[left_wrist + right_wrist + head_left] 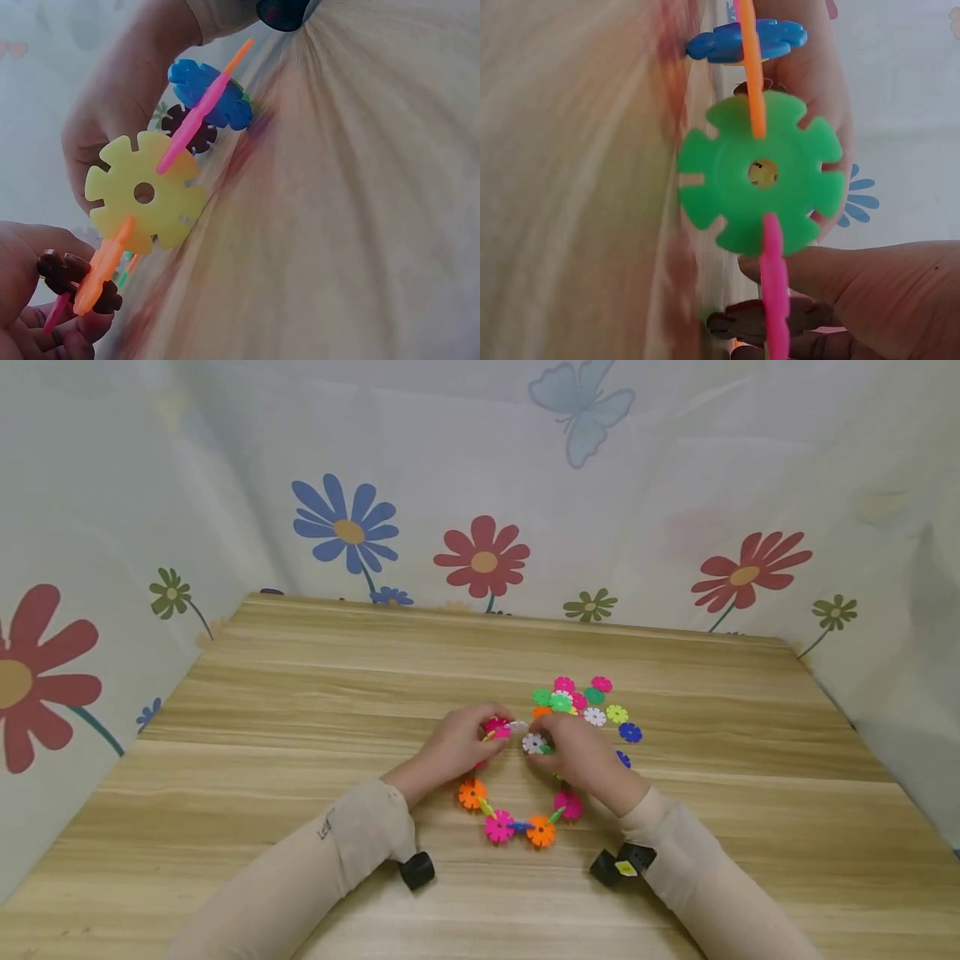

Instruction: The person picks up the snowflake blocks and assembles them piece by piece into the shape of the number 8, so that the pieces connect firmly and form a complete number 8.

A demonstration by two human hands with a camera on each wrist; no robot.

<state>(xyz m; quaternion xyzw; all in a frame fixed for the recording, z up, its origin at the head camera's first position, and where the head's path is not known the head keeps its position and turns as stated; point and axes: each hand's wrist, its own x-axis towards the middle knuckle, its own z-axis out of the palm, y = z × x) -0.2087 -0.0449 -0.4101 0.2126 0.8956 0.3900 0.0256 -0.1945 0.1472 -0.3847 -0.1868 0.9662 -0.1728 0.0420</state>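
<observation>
A curved chain of linked notched discs lies on the table between the hands, with orange [472, 793] and pink [499, 827] discs among them. The left hand [457, 745] pinches its left end at a pink disc [497, 727], a white disc [518, 727] beside it. At the other end the right hand [588, 762] holds a white disc [534, 743] and a partly hidden green one. In the left wrist view a yellow disc [144, 225] is near the left hand [26, 292]; the right wrist view shows a green disc [731, 172] above the right hand [892, 300].
Loose discs lie just beyond the right hand, among them pink [602, 684], yellow [617, 714] and blue [630, 732]. The wooden table [300, 693] meets a flower-printed cloth [645, 527] at its back and sides.
</observation>
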